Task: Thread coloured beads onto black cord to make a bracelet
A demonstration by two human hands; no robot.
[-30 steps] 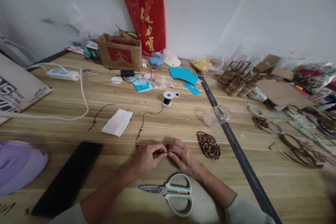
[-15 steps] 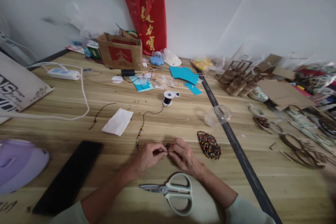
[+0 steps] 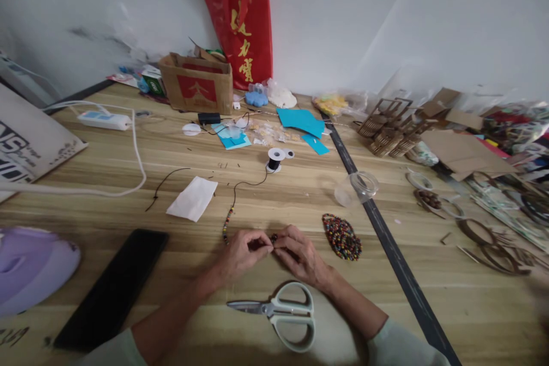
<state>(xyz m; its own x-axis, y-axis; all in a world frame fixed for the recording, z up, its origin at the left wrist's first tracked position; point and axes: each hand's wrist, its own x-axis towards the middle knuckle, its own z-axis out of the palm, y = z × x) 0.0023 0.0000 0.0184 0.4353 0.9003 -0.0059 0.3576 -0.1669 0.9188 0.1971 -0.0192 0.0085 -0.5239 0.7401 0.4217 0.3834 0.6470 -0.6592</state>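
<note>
My left hand (image 3: 245,250) and my right hand (image 3: 300,254) meet fingertip to fingertip over the table. Each is pinched; dark beads (image 3: 273,238) show between them, by the right fingers. What the left fingertips hold is too small to tell. A string of coloured beads (image 3: 226,226) runs from behind my left hand up along a black cord (image 3: 251,184) to a white spool (image 3: 274,160) of black cord. Scissors (image 3: 285,313) with pale green handles lie below my hands, blades pointing left. A coiled heap of coloured beads (image 3: 342,237) lies right of my right hand.
A white paper (image 3: 193,199), a black flat object (image 3: 114,289) and a purple object (image 3: 34,269) lie left. Clear tape rolls (image 3: 363,184) sit right, near small woven baskets (image 3: 388,128). A paper bag (image 3: 196,84) and red bag (image 3: 246,34) stand at the back.
The left fingertips have shifted slightly left, away from the right ones. My right hand has hardly moved.
</note>
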